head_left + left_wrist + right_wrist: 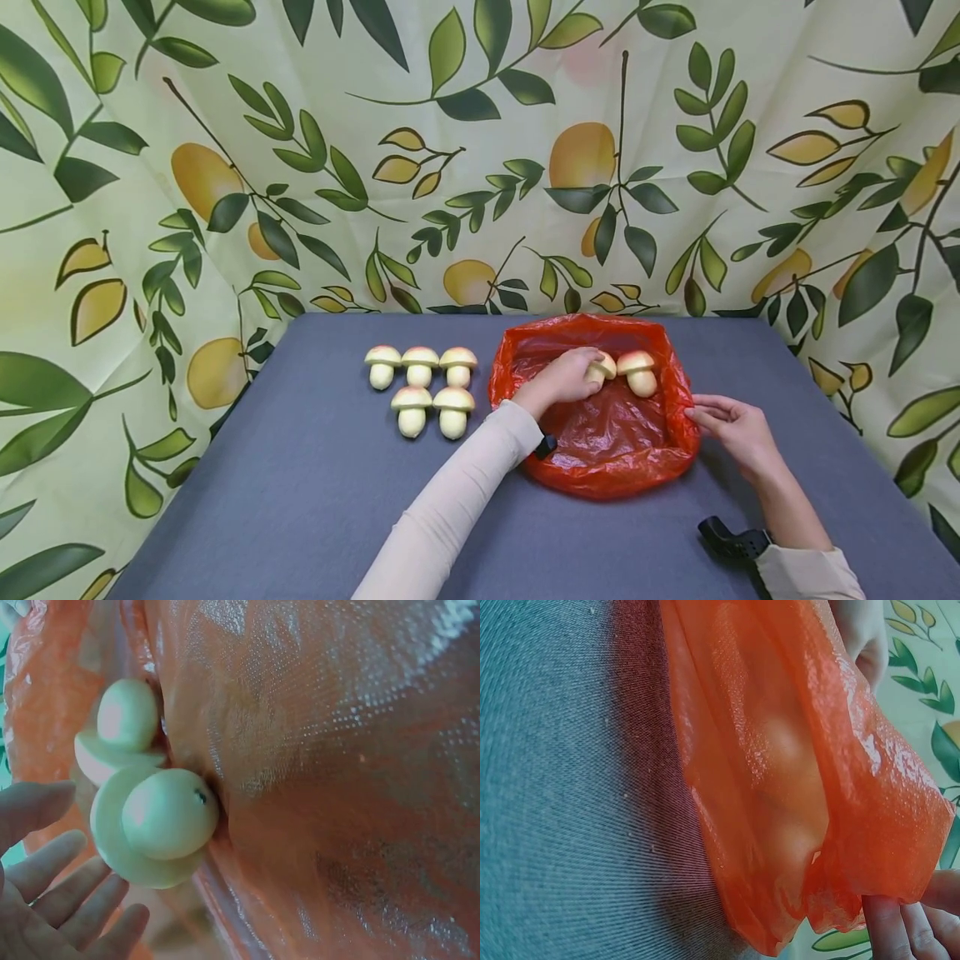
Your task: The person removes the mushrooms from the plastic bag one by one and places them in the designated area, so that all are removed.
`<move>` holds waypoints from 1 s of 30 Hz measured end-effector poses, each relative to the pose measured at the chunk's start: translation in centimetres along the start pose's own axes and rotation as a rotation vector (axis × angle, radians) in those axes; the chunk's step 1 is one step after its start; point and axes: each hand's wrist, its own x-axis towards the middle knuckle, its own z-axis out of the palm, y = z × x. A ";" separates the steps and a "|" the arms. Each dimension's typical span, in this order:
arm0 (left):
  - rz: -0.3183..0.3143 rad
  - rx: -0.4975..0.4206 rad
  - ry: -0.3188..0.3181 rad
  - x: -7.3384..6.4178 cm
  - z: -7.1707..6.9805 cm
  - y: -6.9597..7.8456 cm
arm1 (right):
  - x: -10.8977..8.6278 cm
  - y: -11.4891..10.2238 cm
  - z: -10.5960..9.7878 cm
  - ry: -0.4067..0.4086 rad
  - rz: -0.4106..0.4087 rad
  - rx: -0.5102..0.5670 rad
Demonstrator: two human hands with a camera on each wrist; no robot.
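A red plastic bag [600,487] stands wide-mouthed on the table. Inside it, against the far wall, sit two toy mushrooms: one on the right [639,372] and another [603,367] beside the left hand. My left hand [567,377] reaches in over the bag's left rim. In the left wrist view its fingers [90,907] are spread and extended, right at the nearer mushroom [169,817] without curling round it. My right hand [738,429] pinches the bag's right rim, with fingertips [889,926] on the red film in the right wrist view.
Left of the bag, several more toy mushrooms [418,362] lie in two rows, caps pointing away, on the grey-blue tabletop [315,483]. A leaf-and-fruit patterned cloth [465,208] hangs behind the table and along its sides.
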 end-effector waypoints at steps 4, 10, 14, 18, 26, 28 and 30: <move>-0.034 0.027 -0.011 -0.6 -0.2 0.1 | 0.1 0.1 0.0 -0.004 -0.003 0.014; -0.052 0.037 -0.001 -1.8 -0.7 0.2 | 0.1 0.1 0.0 0.000 -0.001 0.021; -0.067 0.029 0.001 -2.2 -0.7 0.3 | 0.2 0.1 0.0 0.005 0.001 0.016; -0.088 -0.019 0.018 -1.9 -0.5 0.1 | 0.2 0.1 0.0 0.007 0.002 0.012; -0.111 -0.229 0.054 -1.0 0.5 -0.6 | 0.3 0.2 0.2 0.011 -0.007 0.012; -0.122 -0.264 0.061 -0.9 0.7 -0.6 | 0.3 0.2 0.2 0.013 -0.014 0.025; -0.129 -0.274 0.071 -0.7 0.9 -0.5 | 0.3 0.3 0.2 0.014 -0.019 0.034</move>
